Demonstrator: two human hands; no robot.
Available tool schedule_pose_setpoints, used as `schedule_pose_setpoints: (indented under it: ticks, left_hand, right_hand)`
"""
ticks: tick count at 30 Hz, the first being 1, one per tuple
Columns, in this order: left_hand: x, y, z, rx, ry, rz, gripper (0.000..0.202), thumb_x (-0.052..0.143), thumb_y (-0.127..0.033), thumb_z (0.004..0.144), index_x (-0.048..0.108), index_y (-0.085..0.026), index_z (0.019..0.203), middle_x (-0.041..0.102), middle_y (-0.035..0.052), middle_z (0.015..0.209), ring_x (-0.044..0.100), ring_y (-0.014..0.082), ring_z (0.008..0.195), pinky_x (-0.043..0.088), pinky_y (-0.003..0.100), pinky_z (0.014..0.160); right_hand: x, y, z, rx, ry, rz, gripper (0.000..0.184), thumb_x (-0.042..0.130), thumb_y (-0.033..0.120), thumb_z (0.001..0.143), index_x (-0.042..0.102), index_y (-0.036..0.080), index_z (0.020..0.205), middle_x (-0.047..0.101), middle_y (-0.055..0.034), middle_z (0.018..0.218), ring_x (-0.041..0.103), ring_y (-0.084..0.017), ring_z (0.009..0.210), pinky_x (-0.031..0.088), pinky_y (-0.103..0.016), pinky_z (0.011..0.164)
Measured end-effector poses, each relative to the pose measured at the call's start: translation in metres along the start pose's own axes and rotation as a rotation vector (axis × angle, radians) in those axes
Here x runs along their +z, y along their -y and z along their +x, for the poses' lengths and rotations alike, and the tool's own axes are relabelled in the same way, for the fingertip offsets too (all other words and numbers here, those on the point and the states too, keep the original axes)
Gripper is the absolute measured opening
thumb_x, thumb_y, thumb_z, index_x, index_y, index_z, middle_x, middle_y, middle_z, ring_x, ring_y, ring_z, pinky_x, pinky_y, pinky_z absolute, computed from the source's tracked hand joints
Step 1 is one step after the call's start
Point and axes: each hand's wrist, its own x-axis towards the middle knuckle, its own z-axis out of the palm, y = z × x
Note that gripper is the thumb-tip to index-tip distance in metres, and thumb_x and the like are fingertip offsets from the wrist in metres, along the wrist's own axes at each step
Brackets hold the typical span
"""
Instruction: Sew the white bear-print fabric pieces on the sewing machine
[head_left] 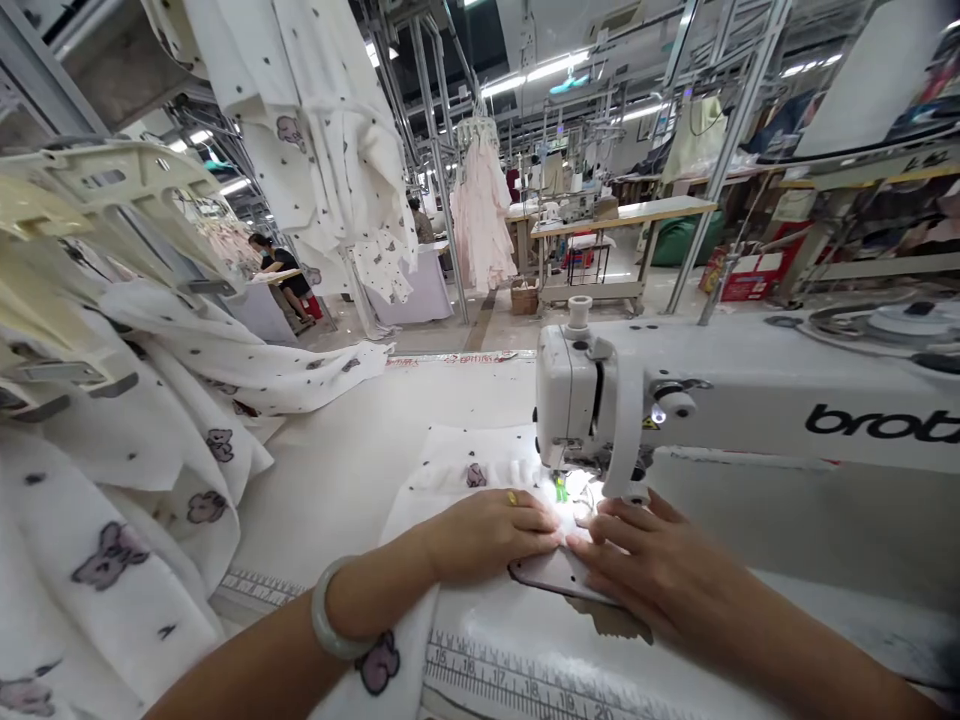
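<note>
White fabric [450, 475] with small dark dots and pink-grey animal prints lies on the sewing machine bed, one part under the lit needle area. My left hand [487, 535], with a ring and a pale bangle, rests on this fabric left of the green-marked presser foot [561, 488]; its fingers are stretched out and lie flat. Just right of the foot, my right hand [660, 560] has its fingers extended, tips on the fabric close to my left fingertips. Glare hides the stitching point. Above both hands stands the white sewing machine head [577, 390].
Printed white fabric pieces [112, 500] hang from cream hanger clamps [112, 190] at left; more printed fabric [300, 130] hangs above. A ruler strip [525, 685] runs along the table's front. Beyond are pink garments [484, 210], a work table [622, 215] and a seated person [281, 270].
</note>
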Motion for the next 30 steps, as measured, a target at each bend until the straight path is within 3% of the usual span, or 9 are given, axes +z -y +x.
schedule_pose_setpoints:
  ticks: [6,11,23,30]
  left_hand:
    - [0.001,0.009,0.004,-0.147,0.019,0.038,0.032,0.048,-0.015,0.105,0.065,-0.012,0.132,0.07,0.0149,0.133,0.063,0.0225,0.129,0.049,0.038,0.114]
    - [0.0,0.01,0.01,-0.24,0.059,0.037,0.033,0.048,-0.01,0.102,0.063,-0.01,0.132,0.066,0.0164,0.139,0.059,0.0243,0.135,0.045,0.039,0.117]
    - [-0.001,0.011,0.011,-0.303,0.048,-0.04,0.034,0.046,-0.008,0.102,0.065,-0.015,0.13,0.066,0.0129,0.139,0.059,0.022,0.135,0.044,0.041,0.119]
    - [0.003,0.016,0.008,-0.313,0.043,-0.027,0.038,0.045,-0.006,0.1,0.065,-0.015,0.131,0.066,0.0114,0.141,0.058,0.0219,0.136,0.044,0.039,0.119]
  right_hand:
    - [0.018,-0.007,-0.005,0.095,-0.083,-0.079,0.039,0.033,0.047,0.113,0.063,0.027,0.127,0.073,0.0004,0.103,0.068,-0.021,0.094,0.017,-0.043,0.115]
    - [0.022,-0.01,-0.007,0.12,-0.037,-0.068,0.032,0.041,0.046,0.111,0.062,0.028,0.127,0.072,0.0001,0.109,0.067,-0.023,0.105,0.013,-0.045,0.118]
    - [0.023,-0.019,-0.012,0.13,-0.018,-0.045,0.031,0.054,0.045,0.105,0.064,0.031,0.13,0.076,-0.0006,0.109,0.07,-0.024,0.106,0.034,-0.048,0.111]
    - [0.021,-0.019,-0.01,0.17,0.049,-0.011,0.029,0.049,0.041,0.107,0.066,0.031,0.128,0.076,-0.0029,0.106,0.071,-0.025,0.094,0.043,-0.051,0.106]
